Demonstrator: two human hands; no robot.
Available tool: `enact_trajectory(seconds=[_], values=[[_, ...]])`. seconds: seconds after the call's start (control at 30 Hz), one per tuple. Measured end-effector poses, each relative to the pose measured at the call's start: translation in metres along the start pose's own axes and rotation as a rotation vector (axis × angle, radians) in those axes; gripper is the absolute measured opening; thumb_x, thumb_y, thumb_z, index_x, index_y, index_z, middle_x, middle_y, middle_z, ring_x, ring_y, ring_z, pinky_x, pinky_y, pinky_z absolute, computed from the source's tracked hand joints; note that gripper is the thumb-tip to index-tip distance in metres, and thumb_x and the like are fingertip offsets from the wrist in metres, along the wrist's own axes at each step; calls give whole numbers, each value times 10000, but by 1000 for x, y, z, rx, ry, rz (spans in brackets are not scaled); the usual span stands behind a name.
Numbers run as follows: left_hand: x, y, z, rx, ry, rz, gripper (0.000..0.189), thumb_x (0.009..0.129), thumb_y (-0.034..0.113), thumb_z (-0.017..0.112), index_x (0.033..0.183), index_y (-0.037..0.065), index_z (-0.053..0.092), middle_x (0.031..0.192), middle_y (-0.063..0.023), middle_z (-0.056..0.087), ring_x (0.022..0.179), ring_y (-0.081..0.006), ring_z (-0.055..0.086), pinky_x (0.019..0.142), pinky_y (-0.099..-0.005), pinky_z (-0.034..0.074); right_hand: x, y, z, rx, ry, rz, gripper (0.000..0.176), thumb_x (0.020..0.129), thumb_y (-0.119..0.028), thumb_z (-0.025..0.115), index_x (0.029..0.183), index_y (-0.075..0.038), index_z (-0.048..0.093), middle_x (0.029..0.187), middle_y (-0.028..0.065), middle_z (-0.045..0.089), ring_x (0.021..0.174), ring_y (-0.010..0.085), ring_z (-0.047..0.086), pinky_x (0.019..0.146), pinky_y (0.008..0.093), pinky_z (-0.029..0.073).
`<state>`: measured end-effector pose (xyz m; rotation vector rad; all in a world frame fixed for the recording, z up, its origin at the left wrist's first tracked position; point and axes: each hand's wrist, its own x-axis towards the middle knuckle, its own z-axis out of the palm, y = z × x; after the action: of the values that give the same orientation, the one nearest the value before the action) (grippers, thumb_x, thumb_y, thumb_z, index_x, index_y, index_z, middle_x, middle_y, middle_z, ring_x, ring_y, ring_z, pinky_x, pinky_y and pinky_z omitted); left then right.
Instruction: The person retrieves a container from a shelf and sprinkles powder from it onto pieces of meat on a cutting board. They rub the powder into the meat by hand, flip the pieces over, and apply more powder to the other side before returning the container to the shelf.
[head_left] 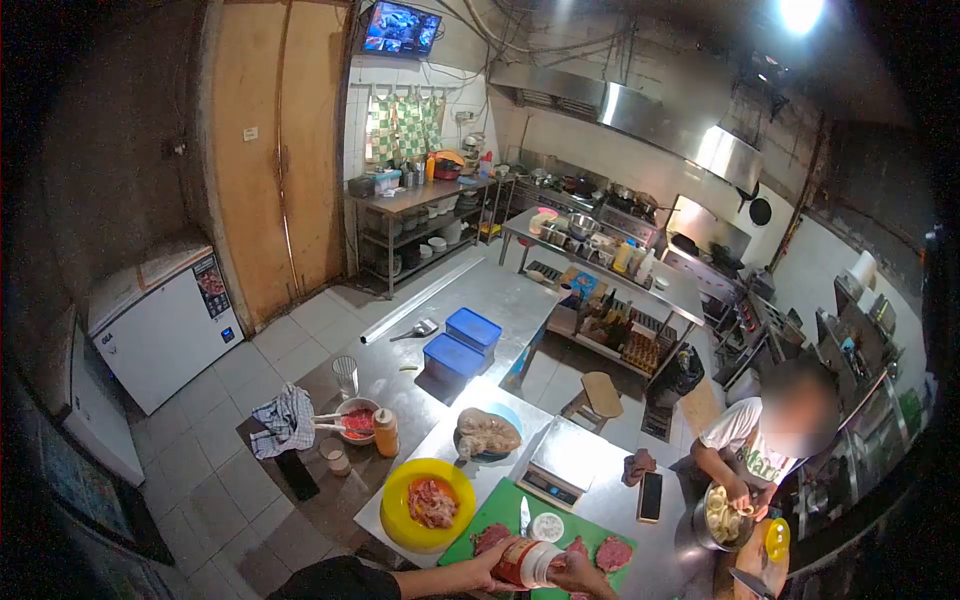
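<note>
Low in the view, my left hand [487, 569] is wrapped round a jar [518, 563] with a red label and a whitish end, tilted on its side. My right hand [580, 574] is closed at the jar's whitish end, its fingertips partly hidden. Beneath both hands lies a green cutting board [507, 498] with several flat pieces of raw meat [613, 553]. A knife [525, 515] and a small round white container [547, 527] rest at the board's far side. Left of it stands a yellow bowl [398, 497] of raw meat strips [432, 503].
Beyond the board are a scale [565, 455] and a bag of brown food [487, 432]. A squeeze bottle [386, 433], blue-lidded boxes [460, 357] and a phone [650, 497] stand or lie around. At right, a person [735, 440] works over a pot [715, 520].
</note>
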<state>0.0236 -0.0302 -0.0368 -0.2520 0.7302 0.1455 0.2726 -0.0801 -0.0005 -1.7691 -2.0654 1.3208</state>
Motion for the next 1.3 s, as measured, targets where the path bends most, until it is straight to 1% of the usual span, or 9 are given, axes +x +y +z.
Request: enact_trajectory(seconds=[0.1, 0.3, 0.37, 0.43, 0.6, 0.67, 0.8, 0.87, 1.3], values=[[-4, -4, 6, -5, -2, 52, 714, 808, 589, 771, 1349, 167, 575, 1336, -138, 610, 1181, -370, 625, 991, -595, 538, 6, 19, 15, -92, 205, -142, 298, 862, -249, 731, 964, 31, 725, 794, 131, 722, 813, 187, 688, 851, 406, 546], [-4, -8, 14, 27, 84, 121, 756, 825, 671, 701, 1382, 182, 547, 1359, -123, 598, 1200, -367, 612, 1003, -604, 522, 32, 44, 22, -357, 486, -255, 200, 795, -162, 655, 656, -19, 663, 658, 228, 642, 709, 387, 658, 1197, 569, 265], [25, -7, -13, 349, -55, 433, 830, 828, 726, 654, 1437, 188, 484, 1419, -127, 537, 1245, -389, 570, 1004, -625, 509, 55, 105, 53, -326, 550, -115, 246, 746, -153, 641, 545, -37, 557, 579, 230, 568, 645, 428, 584, 1200, 618, 231], [24, 4, -16, 104, -50, 166, 924, 815, 773, 627, 1487, 177, 408, 1479, -151, 455, 1295, -420, 517, 1015, -646, 487, 15, -12, 13, -279, 530, -141, 250, 734, -153, 637, 536, -56, 521, 543, 193, 544, 579, 415, 557, 1179, 630, 266], [-7, -6, 9, 75, 24, 225, 848, 875, 726, 576, 1478, 148, 431, 1463, -169, 488, 1323, -375, 522, 1072, -575, 478, -1, -59, -1, -12, 569, -91, 242, 809, -246, 612, 608, -112, 604, 566, 134, 578, 582, 378, 586, 1119, 696, 285], [-16, -9, 16, 93, 40, 228, 806, 893, 710, 564, 1466, 153, 459, 1461, -165, 496, 1326, -379, 519, 1077, -569, 477, -15, -77, -18, 97, 494, -79, 221, 847, -235, 681, 775, -28, 706, 594, 124, 604, 582, 198, 605, 880, 427, 534], [-15, -4, 9, 119, -43, 293, 946, 772, 766, 682, 1468, 166, 456, 1477, -159, 469, 1326, -386, 501, 1046, -585, 490, -21, -53, -27, 220, 401, 11, 310, 873, -318, 728, 1037, -59, 774, 854, 121, 754, 817, 204, 713, 874, 380, 558], [-21, -2, 15, 97, -25, 272, 847, 819, 729, 658, 1443, 179, 499, 1474, -139, 489, 1325, -376, 512, 1043, -562, 500, -33, -47, -38, 664, 319, 59, 287, 900, -126, 741, 1147, 20, 738, 945, 55, 768, 819, 103, 678, 808, 285, 544], [-60, 7, 1, 48, 65, 349, 742, 881, 693, 608, 1429, 199, 525, 1479, -123, 498, 1307, -387, 537, 1016, -589, 525, -45, 162, -63, 868, 627, 419, 259, 897, -65, 742, 1114, 74, 722, 935, 95, 753, 810, 158, 718, 746, 293, 587]])
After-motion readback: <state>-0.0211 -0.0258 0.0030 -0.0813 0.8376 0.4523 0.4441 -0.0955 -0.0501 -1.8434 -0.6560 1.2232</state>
